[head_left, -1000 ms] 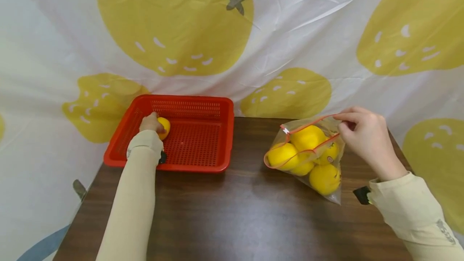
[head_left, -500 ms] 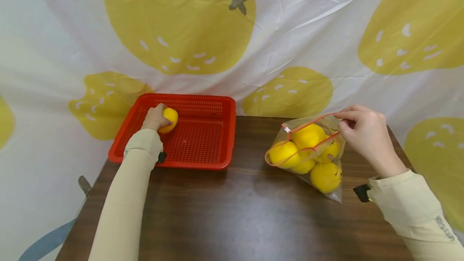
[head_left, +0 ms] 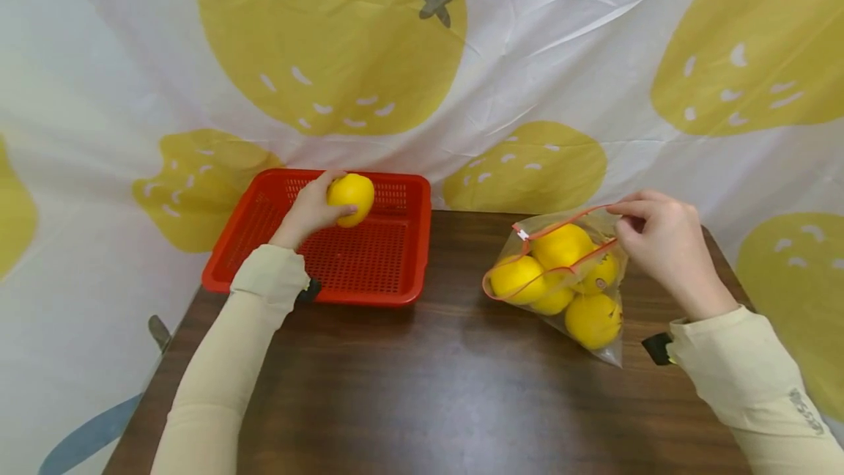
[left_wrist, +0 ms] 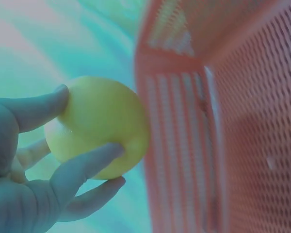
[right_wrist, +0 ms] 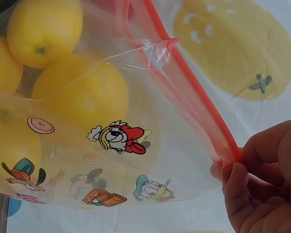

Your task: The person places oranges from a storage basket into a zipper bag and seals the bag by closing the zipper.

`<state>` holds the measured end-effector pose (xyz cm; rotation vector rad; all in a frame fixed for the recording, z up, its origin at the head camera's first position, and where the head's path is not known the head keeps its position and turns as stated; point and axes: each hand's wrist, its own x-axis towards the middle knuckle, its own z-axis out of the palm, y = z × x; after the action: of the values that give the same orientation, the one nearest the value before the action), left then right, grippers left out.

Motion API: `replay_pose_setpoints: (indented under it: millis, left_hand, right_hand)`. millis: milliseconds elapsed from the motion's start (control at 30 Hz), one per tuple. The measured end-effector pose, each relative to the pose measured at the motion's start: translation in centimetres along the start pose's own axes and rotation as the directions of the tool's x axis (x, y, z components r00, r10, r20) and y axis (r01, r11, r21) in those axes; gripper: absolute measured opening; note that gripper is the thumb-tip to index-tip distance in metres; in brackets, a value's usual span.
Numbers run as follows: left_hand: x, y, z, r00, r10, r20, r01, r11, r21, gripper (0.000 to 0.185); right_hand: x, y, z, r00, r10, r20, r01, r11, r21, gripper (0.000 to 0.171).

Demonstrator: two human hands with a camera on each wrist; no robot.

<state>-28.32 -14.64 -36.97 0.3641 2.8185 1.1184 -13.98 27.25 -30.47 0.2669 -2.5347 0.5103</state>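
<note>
My left hand [head_left: 311,210] grips a yellow lemon [head_left: 352,199], raised above the red basket [head_left: 422,255]. In the left wrist view the thumb and fingers curl round the lemon [left_wrist: 99,121] beside the slotted basket wall [left_wrist: 177,145]. At the right, my right hand [head_left: 666,248] pinches the orange-red zip edge of a clear zip bag [head_left: 609,354], whose mouth gapes toward the left. Several lemons [head_left: 593,321] lie inside the bag. Cartoon prints on the bag [right_wrist: 184,170] show in the right wrist view, where thumb and finger hold the corner of its zip edge.
A dark brown wooden table [head_left: 409,387] carries the basket and the bag. Behind them hangs a white cloth [head_left: 514,35] printed with large yellow fruit. No lemon shows on the visible part of the basket's floor.
My left hand has lifted the lemon from the left side of the basket, up and to the right. The right hand and the bag have stayed nearly still.
</note>
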Motion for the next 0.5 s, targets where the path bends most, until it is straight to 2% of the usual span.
replay_pose_setpoints:
  millis: [100, 233, 367, 500]
  left_hand:
    - [-0.6, 2.0, 0.6, 0.999, 0.054, 0.007, -0.054, 0.997, -0.052, 0.065]
    - [-1.5, 4.2, 1.6, 0.995, 0.089, 0.034, -0.083, 0.984, -0.160, 0.063]
    - [-2.4, 6.0, 3.1, 0.988, 0.131, 0.078, -0.103, 0.950, -0.296, 0.062]
    - [-3.3, 8.0, 4.6, 0.973, 0.202, 0.114, -0.141, 0.905, -0.401, 0.062]
  right_hand:
    - [0.0, 0.0, 0.1, 1.000, 0.004, 0.005, -0.004, 1.000, 0.004, 0.024]
    - [0.0, 0.0, 0.1, 1.000, 0.011, 0.008, -0.011, 1.000, 0.011, 0.024]
    - [0.0, 0.1, 0.2, 1.000, 0.007, 0.012, -0.007, 1.000, 0.013, 0.025]
    - [0.1, 0.1, 0.3, 1.000, 0.000, 0.009, -0.001, 1.000, 0.009, 0.025]
